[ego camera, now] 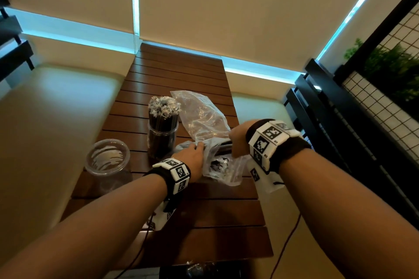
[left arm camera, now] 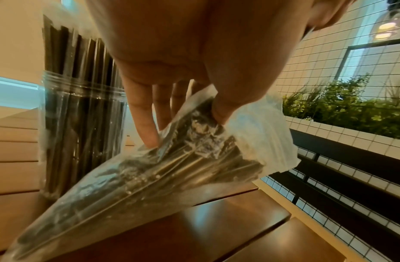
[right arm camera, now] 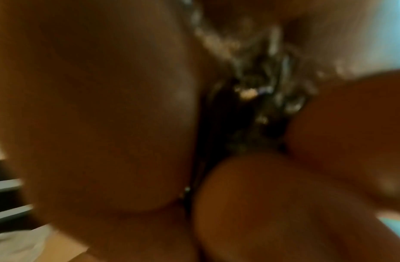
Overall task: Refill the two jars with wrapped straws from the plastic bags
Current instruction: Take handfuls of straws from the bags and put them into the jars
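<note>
A clear plastic bag of dark wrapped straws (ego camera: pixel 221 166) lies tilted on the slatted wooden table (ego camera: pixel 226 213), between my hands. My left hand (ego camera: pixel 199 146) pinches the bag's edge; in the left wrist view its thumb and fingers (left arm camera: pixel 147 124) clamp the plastic over the straws (left arm camera: pixel 183 168). My right hand (ego camera: pixel 234 145) grips a bundle of straws (ego camera: pixel 223 146) at the bag's mouth; the right wrist view is blurred, with curled fingers (right arm camera: pixel 284 203) round dark straws (right arm camera: pixel 250 106). One jar (ego camera: pixel 162 133) stands packed with straws. An empty clear jar (ego camera: pixel 107 162) stands to its left.
A crumpled empty plastic bag (ego camera: pixel 199 115) lies behind the held one, beside the full jar. Beige cushioned benches (ego camera: pixel 45 120) flank the narrow table. A black railing with wire grid (ego camera: pixel 362 131) and plants runs along the right. Thin cables hang from my wrists.
</note>
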{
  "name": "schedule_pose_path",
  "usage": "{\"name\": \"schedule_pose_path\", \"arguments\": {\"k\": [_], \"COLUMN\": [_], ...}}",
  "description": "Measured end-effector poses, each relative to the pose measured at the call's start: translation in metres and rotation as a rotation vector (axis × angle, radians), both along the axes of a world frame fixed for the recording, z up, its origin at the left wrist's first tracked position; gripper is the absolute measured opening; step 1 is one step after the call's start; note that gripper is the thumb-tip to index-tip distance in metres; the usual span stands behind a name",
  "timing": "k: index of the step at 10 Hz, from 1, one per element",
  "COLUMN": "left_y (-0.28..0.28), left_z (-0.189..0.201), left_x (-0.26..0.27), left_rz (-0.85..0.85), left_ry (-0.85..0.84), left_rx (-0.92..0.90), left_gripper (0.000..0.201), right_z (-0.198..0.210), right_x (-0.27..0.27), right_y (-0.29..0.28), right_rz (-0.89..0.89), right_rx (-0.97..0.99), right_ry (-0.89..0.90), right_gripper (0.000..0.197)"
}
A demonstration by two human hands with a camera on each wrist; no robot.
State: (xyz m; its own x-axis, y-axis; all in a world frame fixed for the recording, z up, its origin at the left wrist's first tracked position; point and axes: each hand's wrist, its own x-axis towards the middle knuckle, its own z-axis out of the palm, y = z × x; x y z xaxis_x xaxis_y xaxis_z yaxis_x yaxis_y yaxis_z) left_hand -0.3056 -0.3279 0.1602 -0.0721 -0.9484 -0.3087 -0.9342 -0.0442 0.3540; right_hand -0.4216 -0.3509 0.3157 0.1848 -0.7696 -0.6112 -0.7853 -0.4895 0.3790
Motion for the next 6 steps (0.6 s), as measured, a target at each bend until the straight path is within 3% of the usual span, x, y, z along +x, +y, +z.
{"name": "schedule_pose_path", "arguments": {"k": [2,3,4,5,6], "left_y": [-0.009,-0.013,-0.014,-0.012,-0.014], "left_z": [0.009,0.006,0.003,0.01,0.026], "left_x": [-0.021,-0.031,-0.033,-0.021,0.0], "left_rz": [-0.019,-0.129,-0.116,0.001,0.225], "left_ry": [-0.007,-0.104,-0.086,0.015,0.359], "left_rx": [-0.015,-0.021,0.01,0.0,-0.047], "left_gripper": [0.039,0.038,0.034,0.027,0.029], "right_z": [0.072,0.101,0.101,0.07,0.012], "right_x": [-0.034,-0.041,-0.043,-0.043,-0.035], "right_y": [-0.001,0.007,0.008,0.0,-0.006], "right_rz": [-0.068,0.001,0.025,-0.071,-0.119], "right_rx": [-0.06,-0.187,-0.242,-0.222,-0.213], "right_ry": [-0.069,0.001,-0.089,-0.38,-0.714], "right_gripper": [0.037,0.036,0.032,0.034,0.034]}}
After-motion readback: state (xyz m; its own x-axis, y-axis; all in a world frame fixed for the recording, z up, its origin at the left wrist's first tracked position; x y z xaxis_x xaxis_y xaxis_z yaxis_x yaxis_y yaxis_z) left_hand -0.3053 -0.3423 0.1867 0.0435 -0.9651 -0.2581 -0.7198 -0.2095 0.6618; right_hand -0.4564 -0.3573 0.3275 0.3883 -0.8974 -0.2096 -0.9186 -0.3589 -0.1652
